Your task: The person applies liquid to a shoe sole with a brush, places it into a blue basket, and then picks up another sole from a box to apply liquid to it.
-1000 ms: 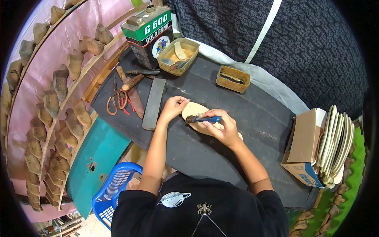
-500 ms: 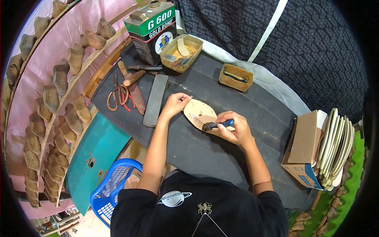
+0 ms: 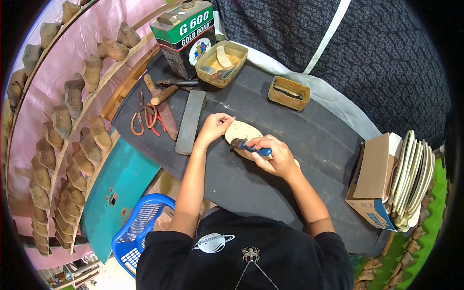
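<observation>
A pale, sole-shaped piece (image 3: 240, 128) lies on the black work surface in front of me. My left hand (image 3: 216, 128) pinches its upper left edge between thumb and fingers. Wrapped around a blue-handled brush (image 3: 261, 151) is my right hand (image 3: 275, 155), above the right part of the piece. The dark brush head touches the piece's surface near its left part. My right hand and the brush cover much of the piece, and its far end shows a little beyond my fingers.
Left of my hands are a grey block (image 3: 191, 123), scissors (image 3: 137, 123) and wooden-handled tools. Behind stand a G 600 can (image 3: 186, 43), a tub (image 3: 223, 79) and a small container (image 3: 289, 104). A cardboard box (image 3: 372, 169) of pale curved pieces is at right.
My right hand has moved left with the brush, whose head has slid from the middle of the piece toward its left part. My left hand stays at the edge.
</observation>
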`<action>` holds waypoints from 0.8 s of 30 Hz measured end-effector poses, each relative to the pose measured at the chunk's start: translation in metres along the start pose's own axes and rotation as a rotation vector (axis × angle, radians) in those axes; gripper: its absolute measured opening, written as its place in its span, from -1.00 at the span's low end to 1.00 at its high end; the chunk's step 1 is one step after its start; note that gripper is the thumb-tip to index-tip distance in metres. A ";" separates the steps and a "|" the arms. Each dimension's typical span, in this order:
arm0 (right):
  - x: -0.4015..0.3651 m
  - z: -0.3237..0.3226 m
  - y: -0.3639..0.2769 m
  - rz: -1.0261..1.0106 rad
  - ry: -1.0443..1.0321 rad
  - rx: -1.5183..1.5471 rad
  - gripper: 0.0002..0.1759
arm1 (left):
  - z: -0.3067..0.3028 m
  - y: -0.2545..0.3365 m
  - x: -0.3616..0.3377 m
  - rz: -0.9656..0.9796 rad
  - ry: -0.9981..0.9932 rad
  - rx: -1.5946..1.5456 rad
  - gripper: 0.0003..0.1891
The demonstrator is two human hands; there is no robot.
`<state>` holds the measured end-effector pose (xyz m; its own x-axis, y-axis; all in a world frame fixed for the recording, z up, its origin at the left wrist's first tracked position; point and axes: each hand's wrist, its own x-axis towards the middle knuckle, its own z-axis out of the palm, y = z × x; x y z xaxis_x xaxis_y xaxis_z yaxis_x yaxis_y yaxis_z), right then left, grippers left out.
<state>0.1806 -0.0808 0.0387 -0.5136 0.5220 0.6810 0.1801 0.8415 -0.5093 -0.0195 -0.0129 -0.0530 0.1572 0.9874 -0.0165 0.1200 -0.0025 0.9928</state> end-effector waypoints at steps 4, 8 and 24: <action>-0.004 -0.007 -0.003 -0.050 -0.057 -0.017 -0.75 | 0.000 0.001 -0.001 0.001 -0.008 0.046 -0.76; -0.005 -0.010 -0.003 -0.040 -0.015 0.016 -0.75 | 0.001 -0.004 0.002 0.042 0.005 0.041 -0.76; -0.012 -0.020 0.001 -0.088 0.054 -0.003 -0.82 | 0.002 -0.003 0.001 0.051 0.039 0.104 -0.75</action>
<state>0.2039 -0.0836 0.0411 -0.4812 0.4530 0.7505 0.1391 0.8848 -0.4448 -0.0181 -0.0120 -0.0559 0.1279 0.9910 0.0401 0.2144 -0.0670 0.9744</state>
